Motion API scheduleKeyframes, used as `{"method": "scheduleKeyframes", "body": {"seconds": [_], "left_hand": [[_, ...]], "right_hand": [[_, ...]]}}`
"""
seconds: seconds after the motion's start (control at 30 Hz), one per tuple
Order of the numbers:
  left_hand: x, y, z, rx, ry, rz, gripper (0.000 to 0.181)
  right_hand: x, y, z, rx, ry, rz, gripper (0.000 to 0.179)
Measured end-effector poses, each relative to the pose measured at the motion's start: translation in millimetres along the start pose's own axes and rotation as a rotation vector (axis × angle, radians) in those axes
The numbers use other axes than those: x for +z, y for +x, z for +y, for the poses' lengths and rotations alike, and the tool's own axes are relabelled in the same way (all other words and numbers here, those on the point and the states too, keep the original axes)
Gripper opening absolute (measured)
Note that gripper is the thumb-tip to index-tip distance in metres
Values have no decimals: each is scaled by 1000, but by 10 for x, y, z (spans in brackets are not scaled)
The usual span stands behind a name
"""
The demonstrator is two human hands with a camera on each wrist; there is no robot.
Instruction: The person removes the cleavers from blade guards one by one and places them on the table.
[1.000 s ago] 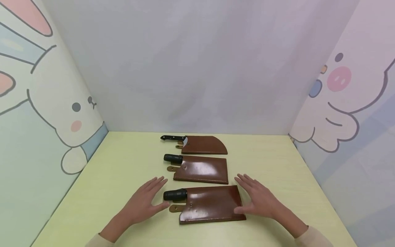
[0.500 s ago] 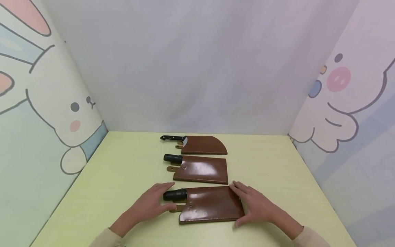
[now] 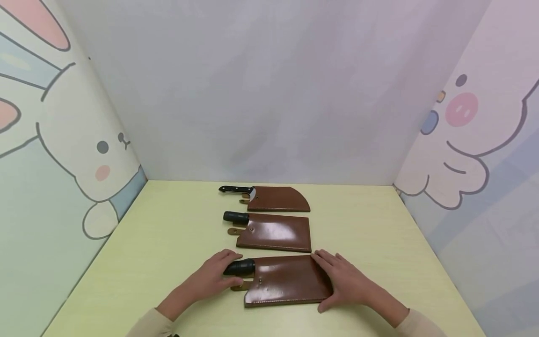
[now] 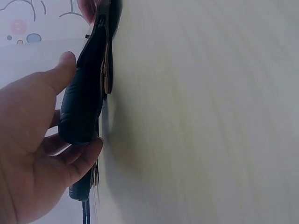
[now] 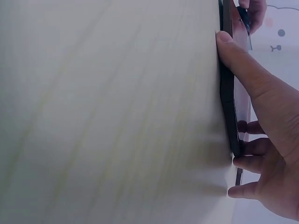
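Nearest me lies a sheathed cleaver: a black handle (image 3: 244, 267) points left from a glossy brown leather sheath (image 3: 288, 281), and the blade is hidden inside. My left hand (image 3: 210, 280) holds the handle, with thumb on the near side and fingers curving round the far side, as the left wrist view shows. An unfastened strap (image 3: 240, 286) lies by that thumb. My right hand (image 3: 347, 283) spans the sheath's right end. Its fairly straight fingers reach the far corner and its thumb (image 5: 225, 38) touches the near edge.
Farther back, two more sheathed knives lie parallel: one with a black round handle (image 3: 236, 217) in a rectangular sheath (image 3: 278, 231), one with a riveted handle (image 3: 236, 189) in a round-tipped sheath (image 3: 280, 199). Printed walls flank the pale yellow table (image 3: 370, 224).
Both hands have moved inward onto the nearest cleaver. My left hand has gone from beside the handle to round it, and my right hand has come to the sheath's end.
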State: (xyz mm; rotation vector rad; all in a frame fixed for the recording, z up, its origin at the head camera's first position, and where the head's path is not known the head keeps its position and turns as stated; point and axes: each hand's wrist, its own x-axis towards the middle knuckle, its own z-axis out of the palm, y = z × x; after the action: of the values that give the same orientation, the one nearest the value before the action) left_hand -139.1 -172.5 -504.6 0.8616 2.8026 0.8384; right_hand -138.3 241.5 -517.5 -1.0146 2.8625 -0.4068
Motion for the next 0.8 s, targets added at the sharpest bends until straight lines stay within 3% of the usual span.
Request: {"method": "scheduleKeyframes", "body": {"seconds": [0.27, 0.57, 0.8], "left_hand": [[59, 41, -38, 54, 75, 11, 52], [43, 23, -24, 57, 129, 28, 40], [-6, -19, 13, 136, 195, 139, 40]], "right_hand": [[6, -7, -7, -7, -15, 35, 125], [6, -33, -38, -12, -49, 116, 122], [-69, -62, -131, 5, -6, 139, 122]]}}
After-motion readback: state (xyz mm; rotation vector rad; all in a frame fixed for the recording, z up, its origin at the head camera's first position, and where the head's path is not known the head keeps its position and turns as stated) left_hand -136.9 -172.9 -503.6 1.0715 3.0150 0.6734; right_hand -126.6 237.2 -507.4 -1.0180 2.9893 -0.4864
